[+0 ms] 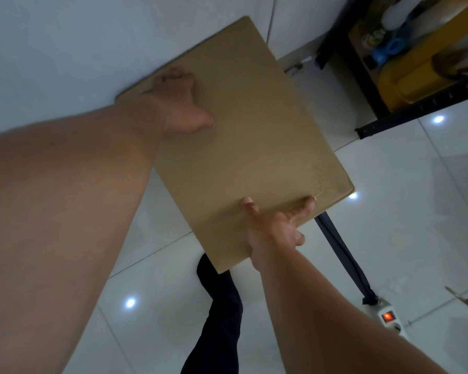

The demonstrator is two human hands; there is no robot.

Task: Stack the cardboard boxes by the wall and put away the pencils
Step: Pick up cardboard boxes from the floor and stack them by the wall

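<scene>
A large brown cardboard box (243, 136) fills the middle of the view, its far edge against the white wall (79, 49). My left hand (179, 101) grips its far left edge by the wall, thumb lying on the top face. At the near right edge my right hand (276, 228) holds the box, thumb and forefinger on top and the other fingers curled underneath. What is beneath the box is hidden. No pencils show clearly.
A black metal shelf (389, 85) with yellow and blue items stands at the right against the wall. A white power strip (389, 317) with a lit red switch and a dark cable (341, 249) lies on the glossy tiled floor (403, 211). My dark-clad leg (219, 306) is below the box.
</scene>
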